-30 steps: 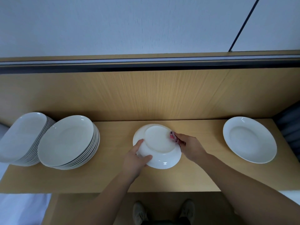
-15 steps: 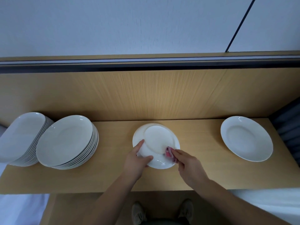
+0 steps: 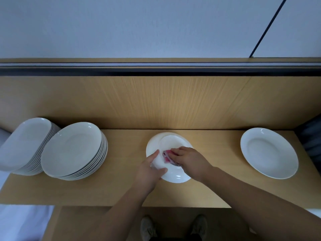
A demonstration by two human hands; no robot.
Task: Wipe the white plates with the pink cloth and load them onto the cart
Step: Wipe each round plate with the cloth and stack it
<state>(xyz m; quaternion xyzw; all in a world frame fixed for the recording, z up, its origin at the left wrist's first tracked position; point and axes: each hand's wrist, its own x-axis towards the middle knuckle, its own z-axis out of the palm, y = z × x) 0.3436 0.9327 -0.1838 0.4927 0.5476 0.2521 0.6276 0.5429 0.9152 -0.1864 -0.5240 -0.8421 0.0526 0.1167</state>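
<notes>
Two hands work on one white plate (image 3: 174, 177) at the middle of a wooden top (image 3: 121, 192). Left fingers (image 3: 155, 154) lie over the plate's near-left rim and the thumb curls in against it, so the left hand (image 3: 148, 169) grips the plate by its edge. Right fingers (image 3: 176, 150) are bent down over a bunched pink cloth (image 3: 166, 157) and hold it against the plate's upturned face; the right hand (image 3: 190, 159) covers most of the cloth, and only a pink fold shows between the two hands. Plate's underside appears to face up, slightly tilted; whether it rests fully on the wood cannot be told. Well to the left stand two stacks of white plates: the nearer stack (image 3: 73, 150) and the far-left stack (image 3: 24, 143), which touch or nearly touch each other. Well to the right a single plate (image 3: 269, 153) lies face up. Behind runs a wooden back panel (image 3: 156, 101). Below the near edge, two shoes (image 3: 147, 226) are visible.
</notes>
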